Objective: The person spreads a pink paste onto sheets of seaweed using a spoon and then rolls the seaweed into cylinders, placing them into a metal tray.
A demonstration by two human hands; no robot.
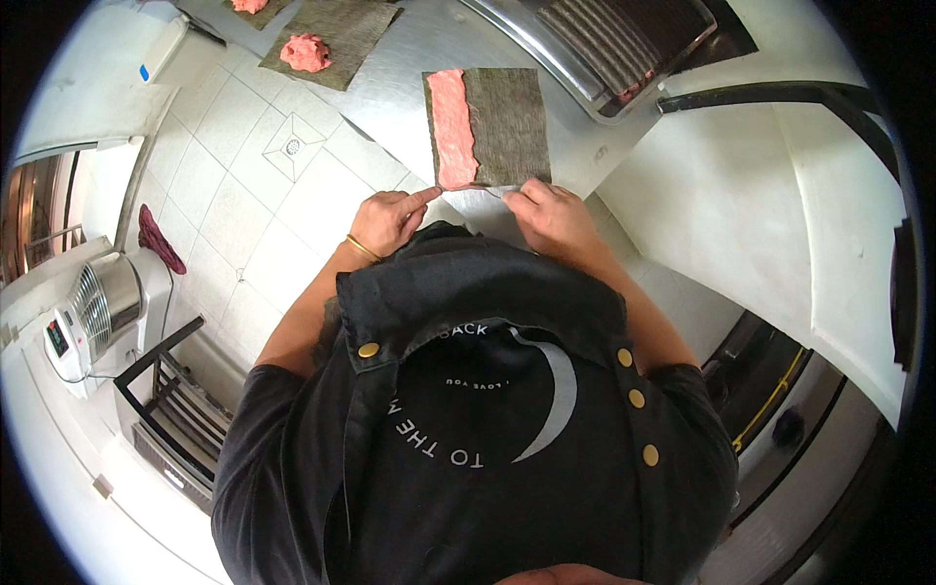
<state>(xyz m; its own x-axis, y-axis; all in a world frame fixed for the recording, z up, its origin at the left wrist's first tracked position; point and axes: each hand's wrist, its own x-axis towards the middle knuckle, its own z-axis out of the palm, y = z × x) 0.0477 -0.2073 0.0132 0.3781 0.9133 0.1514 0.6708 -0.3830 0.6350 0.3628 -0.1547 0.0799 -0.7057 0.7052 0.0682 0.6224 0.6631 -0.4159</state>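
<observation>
A dark green seaweed sheet (512,127) lies at the near edge of the steel table, with a band of pink paste (451,132) spread along its left side. My left hand (390,219) is at the sheet's near left corner, index finger stretched out to the end of the paste and the other fingers curled. At the near right corner, my right hand (549,219) is closed with its fingers bent inward. A thin, partly reddish edge runs between the two hands along the sheet's near side. What my right fingers grip is hidden.
Farther left on the steel table (390,93) lies another seaweed sheet (356,44) with a mound of pink paste (305,53). A ridged metal tray (609,44) stands at the far right. A white machine with a wire guard (97,307) stands at left.
</observation>
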